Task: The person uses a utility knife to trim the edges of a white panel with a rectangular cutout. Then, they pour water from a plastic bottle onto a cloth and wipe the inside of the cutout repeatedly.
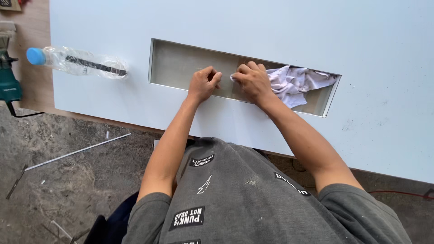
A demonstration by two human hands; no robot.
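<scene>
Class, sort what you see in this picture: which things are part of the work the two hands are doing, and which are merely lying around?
In use:
- left hand and right hand, fingers curled, inside the recessed slot
- white cloth beside the right hand
- white panel holding the slot

Lying about:
- clear plastic bottle with blue cap
- green power tool at the left edge
- thin metal strip on the floor

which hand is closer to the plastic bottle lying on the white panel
Left. The left hand is in the recessed slot, on the side toward the bottle, though well apart from it. The right hand is farther along the slot, touching the white rag.
</scene>
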